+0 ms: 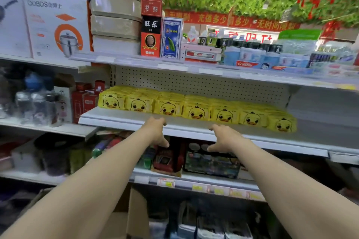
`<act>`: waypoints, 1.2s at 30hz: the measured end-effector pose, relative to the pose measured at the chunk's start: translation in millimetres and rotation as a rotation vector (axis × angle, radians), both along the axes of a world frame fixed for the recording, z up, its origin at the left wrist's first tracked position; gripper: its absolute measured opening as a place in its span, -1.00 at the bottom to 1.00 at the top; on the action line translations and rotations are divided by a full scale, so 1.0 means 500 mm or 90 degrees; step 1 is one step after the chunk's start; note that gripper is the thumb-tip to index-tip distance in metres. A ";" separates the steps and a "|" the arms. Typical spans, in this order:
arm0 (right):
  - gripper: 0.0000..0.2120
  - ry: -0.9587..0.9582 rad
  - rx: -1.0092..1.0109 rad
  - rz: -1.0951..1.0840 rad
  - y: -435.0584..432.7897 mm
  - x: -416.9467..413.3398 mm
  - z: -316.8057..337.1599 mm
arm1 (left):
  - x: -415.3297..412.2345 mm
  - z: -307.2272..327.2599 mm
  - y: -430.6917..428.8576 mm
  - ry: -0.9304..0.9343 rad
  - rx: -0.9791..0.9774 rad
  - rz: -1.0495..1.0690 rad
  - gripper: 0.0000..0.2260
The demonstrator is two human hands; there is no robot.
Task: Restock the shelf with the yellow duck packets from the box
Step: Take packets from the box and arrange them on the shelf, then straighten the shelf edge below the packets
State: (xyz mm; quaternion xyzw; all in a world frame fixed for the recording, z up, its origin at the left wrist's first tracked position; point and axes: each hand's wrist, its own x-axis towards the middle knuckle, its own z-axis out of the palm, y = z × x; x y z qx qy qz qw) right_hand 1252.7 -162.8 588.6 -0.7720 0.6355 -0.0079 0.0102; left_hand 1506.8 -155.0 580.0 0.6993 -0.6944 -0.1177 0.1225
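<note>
Both hands reach forward empty. The left hand (pixel 157 133) and right hand (pixel 223 138) sit side by side at the front lip of the white shelf (pixel 120 118). The fingers (pixel 160 121) of the left hand are loosely spread and slightly bent. Those of the right (pixel 214 127) are likewise relaxed and apart, with the thumbs hanging below the lip. Neither hand pinches anything. Whether the fingertips touch the shelf edge cannot be told.

Just beyond the fingertips and a little above them lie the yellow duck packets (pixel 196 112). They stand in one row of seven stacks, each packet with its duck face turned out toward the person. The row's long axis runs left to right along the shelf, starting left of the left fingers and ending well to the right of the right fingers. Each stack runs back toward the pegboard (pixel 194 81) behind.

Below the thumbs, on the next shelf down, sits a red pack (pixel 167 159). Far beneath the fingers, between the forearms, is a cardboard box (pixel 134 213); its contents cannot be seen.
</note>
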 end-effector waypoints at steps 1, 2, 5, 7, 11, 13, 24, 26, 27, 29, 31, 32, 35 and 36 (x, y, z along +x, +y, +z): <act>-0.16 -0.001 0.002 0.003 0.012 -0.011 0.000 | -0.008 0.000 0.014 -0.003 0.001 0.004 -0.20; -0.17 -0.005 0.003 0.004 0.022 -0.021 -0.001 | -0.015 0.001 0.025 -0.007 -0.002 0.005 -0.21; -0.20 -0.020 -0.007 -0.005 0.047 -0.045 -0.002 | -0.032 0.004 0.049 -0.013 -0.019 -0.001 -0.21; -0.21 -0.022 -0.013 -0.014 0.056 -0.055 -0.003 | -0.040 0.004 0.056 -0.010 -0.022 -0.010 -0.22; -0.20 -0.017 -0.019 -0.029 0.059 -0.060 0.000 | -0.043 0.009 0.054 -0.016 -0.014 -0.015 -0.20; -0.19 -0.019 -0.022 -0.036 0.054 -0.054 0.004 | -0.035 0.015 0.050 -0.017 -0.012 -0.015 -0.19; -0.17 -0.004 -0.052 -0.047 0.019 -0.001 0.044 | 0.026 0.071 0.004 -0.047 -0.038 -0.020 -0.19; -0.17 -0.005 -0.046 -0.051 0.014 0.001 0.042 | 0.028 0.069 -0.001 -0.042 -0.035 -0.020 -0.19; -0.16 -0.005 -0.040 -0.053 0.013 0.002 0.040 | 0.030 0.065 -0.003 -0.041 -0.032 -0.020 -0.19; -0.15 -0.010 -0.028 -0.058 0.010 0.005 0.036 | 0.036 0.057 -0.006 -0.043 -0.027 -0.020 -0.19; -0.15 -0.010 -0.022 -0.059 0.007 0.010 0.030 | 0.044 0.048 -0.006 -0.039 -0.025 -0.018 -0.19; -0.15 -0.007 -0.022 -0.056 0.005 0.013 0.028 | 0.047 0.045 -0.006 -0.038 -0.024 -0.015 -0.18; -0.17 0.004 -0.023 -0.037 -0.001 0.021 0.021 | 0.058 0.039 -0.003 -0.049 -0.023 -0.006 -0.17; -0.17 0.004 -0.025 -0.032 -0.003 0.022 0.021 | 0.061 0.040 -0.001 -0.053 -0.024 -0.004 -0.16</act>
